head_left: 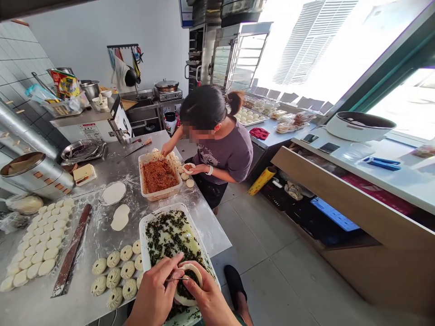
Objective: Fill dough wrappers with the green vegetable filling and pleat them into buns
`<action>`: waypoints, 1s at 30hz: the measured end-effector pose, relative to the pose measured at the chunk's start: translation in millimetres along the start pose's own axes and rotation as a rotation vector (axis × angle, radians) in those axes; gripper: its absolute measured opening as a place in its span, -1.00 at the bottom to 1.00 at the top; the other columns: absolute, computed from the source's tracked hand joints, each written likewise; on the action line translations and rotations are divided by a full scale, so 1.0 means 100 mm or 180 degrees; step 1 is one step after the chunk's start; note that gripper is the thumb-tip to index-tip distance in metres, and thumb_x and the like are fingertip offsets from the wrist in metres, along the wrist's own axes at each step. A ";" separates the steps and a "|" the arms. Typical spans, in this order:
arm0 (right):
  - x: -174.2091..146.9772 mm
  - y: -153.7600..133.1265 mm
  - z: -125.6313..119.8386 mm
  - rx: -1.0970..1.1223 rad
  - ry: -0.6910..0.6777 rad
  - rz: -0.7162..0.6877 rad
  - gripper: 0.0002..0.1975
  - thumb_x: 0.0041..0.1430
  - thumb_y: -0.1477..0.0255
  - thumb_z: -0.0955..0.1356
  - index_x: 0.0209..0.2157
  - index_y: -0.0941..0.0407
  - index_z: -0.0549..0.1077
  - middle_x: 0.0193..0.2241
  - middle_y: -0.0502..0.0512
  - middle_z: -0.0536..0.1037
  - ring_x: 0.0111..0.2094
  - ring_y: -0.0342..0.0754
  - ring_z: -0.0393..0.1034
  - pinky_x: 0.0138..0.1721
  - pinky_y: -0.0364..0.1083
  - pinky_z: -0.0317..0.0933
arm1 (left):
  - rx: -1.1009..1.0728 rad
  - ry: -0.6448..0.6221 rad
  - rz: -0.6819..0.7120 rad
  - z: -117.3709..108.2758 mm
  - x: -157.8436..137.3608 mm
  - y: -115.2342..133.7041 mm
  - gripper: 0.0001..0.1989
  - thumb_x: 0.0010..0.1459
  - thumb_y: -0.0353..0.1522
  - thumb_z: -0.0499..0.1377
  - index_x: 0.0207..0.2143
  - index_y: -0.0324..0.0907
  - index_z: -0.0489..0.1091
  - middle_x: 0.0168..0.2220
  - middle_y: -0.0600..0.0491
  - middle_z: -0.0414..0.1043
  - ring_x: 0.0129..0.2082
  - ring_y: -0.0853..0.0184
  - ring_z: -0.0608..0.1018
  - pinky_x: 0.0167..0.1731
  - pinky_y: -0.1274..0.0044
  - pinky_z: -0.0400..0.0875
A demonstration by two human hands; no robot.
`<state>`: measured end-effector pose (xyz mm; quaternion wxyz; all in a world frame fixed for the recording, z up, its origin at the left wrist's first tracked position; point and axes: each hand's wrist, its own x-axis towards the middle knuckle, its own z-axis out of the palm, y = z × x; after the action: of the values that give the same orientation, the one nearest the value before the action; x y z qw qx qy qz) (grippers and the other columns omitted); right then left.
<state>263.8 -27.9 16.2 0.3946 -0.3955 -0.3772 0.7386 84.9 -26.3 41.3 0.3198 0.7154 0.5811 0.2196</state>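
My left hand (pixel 154 294) and my right hand (pixel 210 301) together hold a round dough wrapper (pixel 186 284) with dark green filling in its middle, just over the near end of a white tub of green filling (pixel 170 235). A thin stick runs from my left fingers across the wrapper. Pleated buns (pixel 117 271) lie on the floured steel table (pixel 102 240) left of the tub. Flat dough discs (pixel 118 216) lie farther back.
Across the table a person in a grey shirt (pixel 220 149) holds a wrapper beside a tub of red-brown filling (pixel 159 175). Rows of dough pieces (pixel 37 244) and a long wooden stick (pixel 71 251) lie at left. A counter with a white cooker (pixel 360 127) runs along the right.
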 end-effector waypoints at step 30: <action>0.09 -0.23 -0.23 -0.1063 -0.0624 0.0146 -0.73 0.19 0.32 0.46 -0.09 0.10 0.50 -0.19 0.02 0.58 -0.16 -0.01 0.39 -0.12 -0.08 0.24 | 0.1365 -0.0377 0.0888 -0.08 0.07 -0.03 -0.75 0.44 -0.35 -0.04 -0.03 0.00 0.42 -0.21 0.09 0.51 -0.34 0.38 0.64 -0.36 0.54 0.54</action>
<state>287.0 -5.1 24.9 0.2679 -0.3902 -0.5221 0.7095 78.5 -17.5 44.2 0.1610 0.8517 0.4904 0.0912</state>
